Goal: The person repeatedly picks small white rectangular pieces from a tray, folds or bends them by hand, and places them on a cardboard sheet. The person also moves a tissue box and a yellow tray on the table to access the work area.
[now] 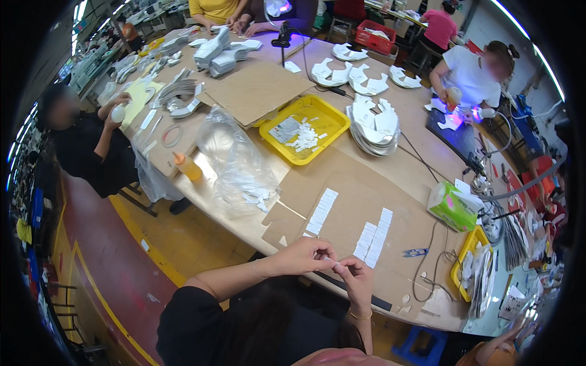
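While the left hand meets the right hand, both pinch a small piece.
Apparently white, it sits between them, near white rectangles laid in rows on cardboard.

Paper strips: white. Tray: yellow. Bottle: orange. Tissue pack: green and white. Cardboard sheet: brown. Crate: red. Stool: blue. Bracelet: gold-coloured. Sleeve: black. Floor: dull red and yellow, yellow-lined.
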### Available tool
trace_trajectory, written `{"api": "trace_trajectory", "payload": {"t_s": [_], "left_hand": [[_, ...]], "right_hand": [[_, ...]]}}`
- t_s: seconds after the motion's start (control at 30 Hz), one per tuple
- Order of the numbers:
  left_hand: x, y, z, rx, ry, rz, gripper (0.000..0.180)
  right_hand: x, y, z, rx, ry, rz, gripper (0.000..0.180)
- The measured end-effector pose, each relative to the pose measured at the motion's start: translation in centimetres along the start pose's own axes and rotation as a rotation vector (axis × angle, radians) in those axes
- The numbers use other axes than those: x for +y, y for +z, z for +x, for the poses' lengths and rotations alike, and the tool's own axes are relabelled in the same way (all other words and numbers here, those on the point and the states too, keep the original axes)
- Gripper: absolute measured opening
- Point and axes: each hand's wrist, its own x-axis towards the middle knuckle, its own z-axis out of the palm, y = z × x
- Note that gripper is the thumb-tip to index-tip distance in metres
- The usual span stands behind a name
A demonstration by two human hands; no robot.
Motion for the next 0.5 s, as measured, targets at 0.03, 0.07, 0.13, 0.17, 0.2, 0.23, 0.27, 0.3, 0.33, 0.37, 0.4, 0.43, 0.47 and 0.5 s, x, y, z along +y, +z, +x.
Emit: {"api": "trace_trajectory", "payload": {"t_s": [0.03, 0.07, 0.13, 0.17, 0.2, 0.23, 0.27, 0.3, 0.33, 0.37, 0.4, 0.43, 0.47, 0.5], "left_hand": [[0.0, -0.1, 0.0, -0.002, -0.007, 0.021, 0.018], [0.0, -0.1, -0.1, 0.038, 0.010, 0.024, 0.018], [0.0, 0.0, 0.0, 0.031, 0.042, 0.012, 0.017], [0.0, 0.1, -0.1, 0.059, 0.051, 0.025, 0.016], [0.1, 0.0, 0.0, 0.069, 0.052, 0.028, 0.015], [0.2, -0.1, -0.2, 0.050, 0.012, 0.007, 0.014], [0.3, -0.4, -0.2, 0.051, -0.004, -0.008, 0.013], [0.4, -0.3, 0.1, 0.036, -0.025, -0.038, 0.013], [0.4, -0.3, 0.0, 0.045, -0.027, -0.076, 0.012], [0.3, -0.2, 0.1, 0.077, -0.052, -0.099, 0.011], [0.3, -0.3, 0.2, 0.060, -0.036, -0.106, 0.010], [0.2, -0.3, 0.3, 0.058, -0.035, -0.095, 0.010], [0.2, -0.4, 0.4, 0.069, -0.031, -0.073, 0.009], [0.0, -0.2, 0.5, 0.058, -0.021, -0.085, 0.009]], "right_hand": [[-0.2, 0.3, 0.1, -0.001, -0.010, -0.001, 0.008], [-0.5, 0.5, 0.1, 0.011, -0.032, 0.005, 0.009], [-1.4, 0.3, 0.1, 0.014, 0.061, -0.303, 0.014], [-1.8, 0.0, 0.1, -0.034, 0.078, -0.319, 0.018], [-2.1, -0.1, 0.2, -0.062, -0.017, -0.308, 0.018], [-2.1, 0.1, 0.3, -0.062, 0.011, -0.295, 0.019], [-2.1, 0.2, 0.5, -0.094, -0.088, -0.248, 0.019], [-2.2, 0.2, 0.4, -0.065, -0.062, -0.228, 0.019], [-2.1, 0.2, 0.4, -0.066, -0.074, -0.191, 0.019], [-2.0, 0.2, 0.4, -0.090, -0.101, -0.141, 0.019], [-1.9, 0.2, 0.3, -0.071, -0.083, -0.137, 0.019], [-1.8, 0.3, 0.4, -0.066, -0.083, -0.122, 0.018], [-1.8, 0.2, 0.4, -0.065, -0.070, -0.119, 0.018], [-1.6, 0.1, 0.3, -0.068, -0.090, -0.120, 0.018]]}}
